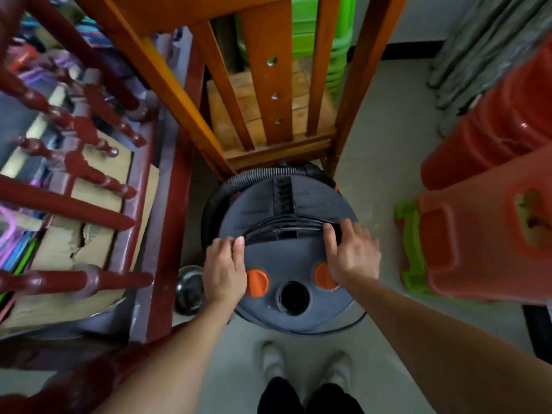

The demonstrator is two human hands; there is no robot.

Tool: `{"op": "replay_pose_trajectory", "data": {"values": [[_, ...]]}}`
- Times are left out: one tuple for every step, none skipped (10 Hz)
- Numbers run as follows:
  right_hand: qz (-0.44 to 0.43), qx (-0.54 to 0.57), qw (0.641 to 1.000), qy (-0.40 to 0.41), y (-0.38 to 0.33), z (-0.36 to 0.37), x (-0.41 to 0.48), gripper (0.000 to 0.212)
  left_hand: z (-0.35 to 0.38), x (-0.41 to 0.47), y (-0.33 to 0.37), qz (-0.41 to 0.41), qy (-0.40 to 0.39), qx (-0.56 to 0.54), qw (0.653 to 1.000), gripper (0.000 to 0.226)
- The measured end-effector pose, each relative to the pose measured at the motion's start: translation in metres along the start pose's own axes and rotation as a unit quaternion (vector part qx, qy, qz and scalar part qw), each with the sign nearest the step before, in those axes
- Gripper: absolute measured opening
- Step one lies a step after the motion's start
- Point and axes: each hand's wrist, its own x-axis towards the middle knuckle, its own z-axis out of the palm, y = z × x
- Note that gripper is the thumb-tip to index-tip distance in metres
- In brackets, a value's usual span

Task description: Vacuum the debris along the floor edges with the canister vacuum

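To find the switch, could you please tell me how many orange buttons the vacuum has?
2 on the vacuum: one orange button beside the left hand, the other partly under the right hand. Hands may hide more.

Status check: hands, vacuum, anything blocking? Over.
Left hand and right hand grip canister vacuum lid sides. Hose coiled behind. Wooden chair close ahead, metal bowl at its left.
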Motion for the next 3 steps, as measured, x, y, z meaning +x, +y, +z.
{"op": "replay_pose_trajectory", "data": {"values": [[-0.018, -0.013, 0.996, -0.084, 0.003, -0.009, 0.006, 0.044, -0.015, 0.009, -0.008, 0.059, -0.076, 0.025, 0.995, 0.058], [-0.006, -0.026, 0.984, -0.178, 0.003, -0.028, 0.016, 0.052, -0.025, 0.018, -0.009, 0.067, -0.101, 0.118, 0.986, 0.046], [-0.015, -0.03, 0.983, -0.182, -0.002, -0.057, 0.019, 0.052, -0.023, 0.014, 0.0, 0.049, -0.103, 0.186, 0.976, 0.036]]}}
